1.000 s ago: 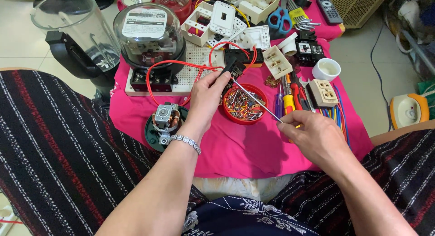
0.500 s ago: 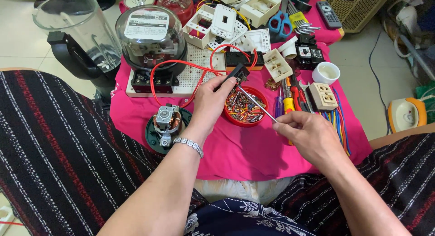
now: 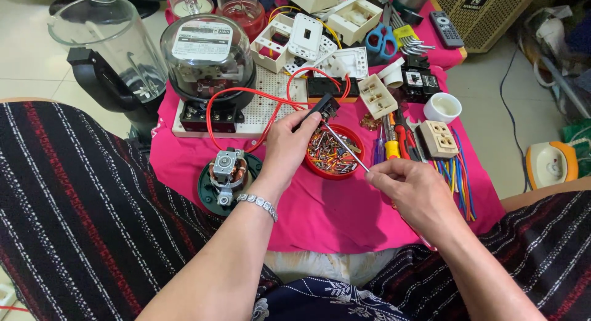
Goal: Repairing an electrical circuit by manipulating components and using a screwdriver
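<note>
**Pink cloth, two hands, one small black part**

Pink cloth (image 3: 345, 216) is covering the tabletop and carrying everything here. Far left, a clear blender jug (image 3: 108, 34) is standing on its black base, just off the cloth. Next to it, a round glass-domed electric meter (image 3: 206, 53) is sitting on a white perforated board (image 3: 271, 93), with red wires (image 3: 246, 96) looping out from the terminals below it. In front of that, a small motor (image 3: 225, 170) is resting on a dark green round base near the cloth's front edge.

Moving toward the middle, the left hand (image 3: 286, 145) is reaching forward, a silver bracelet (image 3: 257, 204) circling its wrist. Its grip is pinching a small black part (image 3: 326, 105) between thumb and fingertips, holding it just above the far rim of a red bowl of screws (image 3: 332, 154). One red wire is running to this black part.

A thin screwdriver (image 3: 345, 147) is slanting across the bowl, its tip meeting the black part. The right hand (image 3: 412, 188) is closing its grip around the handle end, fingers curled tight, so most of the handle is hidden.

Further right, pliers and screwdrivers with red and yellow handles (image 3: 397, 136) are lying beside a beige double socket (image 3: 437, 138), a bundle of coloured wires (image 3: 458, 179) and a small white cup (image 3: 442, 106). Behind them, blue-handled scissors (image 3: 381, 40) and white switch plates (image 3: 308, 37) are lying at the back.
</note>
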